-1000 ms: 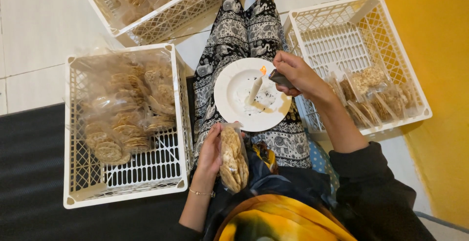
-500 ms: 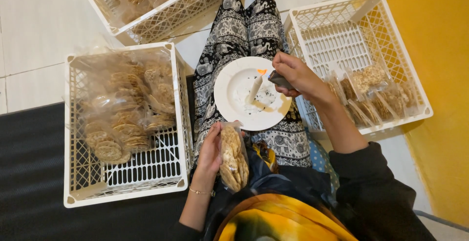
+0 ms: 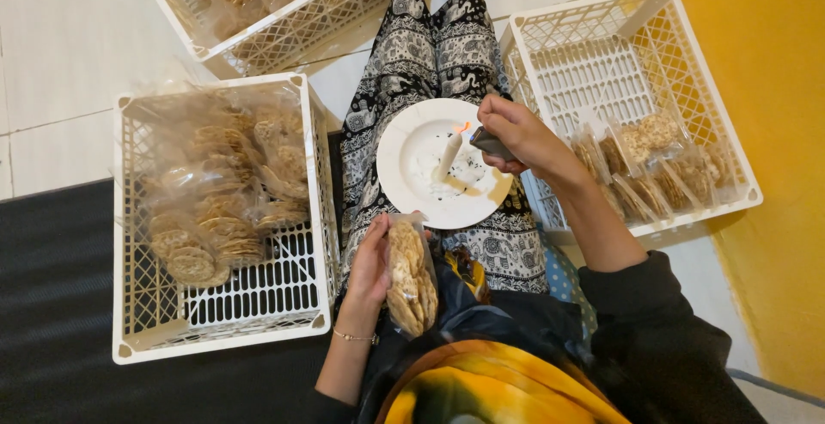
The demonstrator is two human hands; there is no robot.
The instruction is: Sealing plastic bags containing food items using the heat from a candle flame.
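Left hand (image 3: 371,262) grips the cracker bag (image 3: 410,276) upright, its open top toward the lit candle (image 3: 449,154) on the plate (image 3: 404,185); right hand (image 3: 516,136) clasps a lighter (image 3: 490,143) beside the flame.

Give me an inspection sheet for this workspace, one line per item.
Surface: white plate rests on the lap, over a pale tiled floor and dark mat.
Job's things: lit candle on the plate; clear bag of crackers.
Clutter: left crate of bagged crackers; right crate part filled; a third crate above.
Grippers: left hand holds the bag; right hand holds a small dark object by the flame.
Cables: nothing seen.
Surroundings: yellow wall.
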